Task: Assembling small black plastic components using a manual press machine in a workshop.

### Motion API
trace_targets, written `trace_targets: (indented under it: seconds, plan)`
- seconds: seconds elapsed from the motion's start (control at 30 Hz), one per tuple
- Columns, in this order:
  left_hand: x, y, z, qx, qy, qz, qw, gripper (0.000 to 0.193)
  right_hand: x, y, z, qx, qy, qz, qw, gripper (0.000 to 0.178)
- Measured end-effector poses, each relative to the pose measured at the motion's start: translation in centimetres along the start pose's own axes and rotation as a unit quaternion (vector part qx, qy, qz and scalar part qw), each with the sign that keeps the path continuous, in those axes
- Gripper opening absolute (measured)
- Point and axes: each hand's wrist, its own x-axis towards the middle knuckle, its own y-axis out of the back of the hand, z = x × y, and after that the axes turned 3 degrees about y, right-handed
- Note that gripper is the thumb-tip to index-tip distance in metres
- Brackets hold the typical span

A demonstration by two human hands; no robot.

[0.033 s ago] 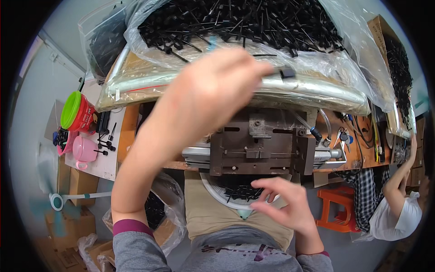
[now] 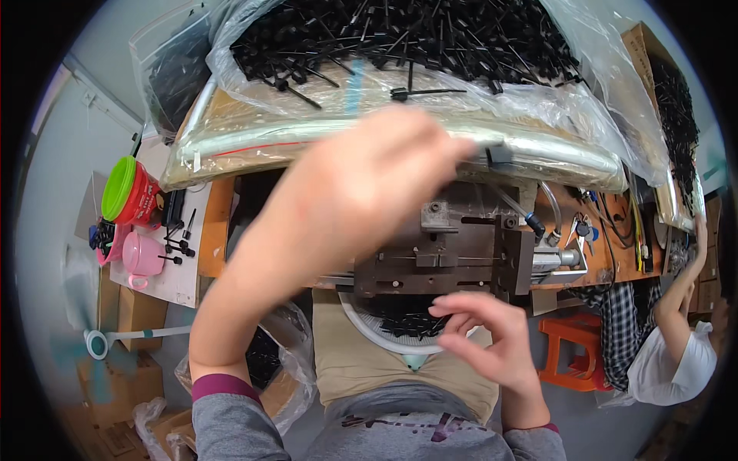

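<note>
My left hand, smeared by motion, reaches across above the metal fixture. Its fingertips are closed on a black piece with a blocky head, which sticks out to the right. Beneath that arm lies the dark brown metal fixture, partly covered by the wrist. A white round basket rests on my lap with thin black pieces inside. Over the basket's right rim hovers my right hand, thumb and fingers apart, with nothing visible between them. Beyond the fixture a big heap of black stemmed pieces fills a plastic-lined tray.
A red bucket with a green rim, a pink cup and loose black pieces stand at left. Air hoses and keys lie right of the fixture. An orange stool and another person are at the right.
My left hand has come slightly nearer to me, carrying the black piece down from the tray's edge. The right hand has shifted a little up and to the right.
</note>
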Motion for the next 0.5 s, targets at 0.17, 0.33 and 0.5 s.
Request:
trace_targets:
  seconds: [0.17, 0.33, 0.5]
  plan:
    - [-3.2, -1.0, 5.2, -0.02, -0.044, -0.073, 0.996, 0.044, 0.8, 0.5, -1.2, 0.446, -0.08, 0.043, 0.89, 0.065]
    - [-5.6, -1.6, 6.6, 0.033, -0.099, -0.063, 0.993, 0.045, -0.1, 0.7, 0.3, 0.474, -0.034, 0.017, 0.88, 0.043]
    - [-6.8, -0.5, 6.1, -0.043, -0.032, -0.079, 0.995, 0.041, -0.9, 0.5, 0.8, 0.493, -0.046, 0.033, 0.868, 0.039]
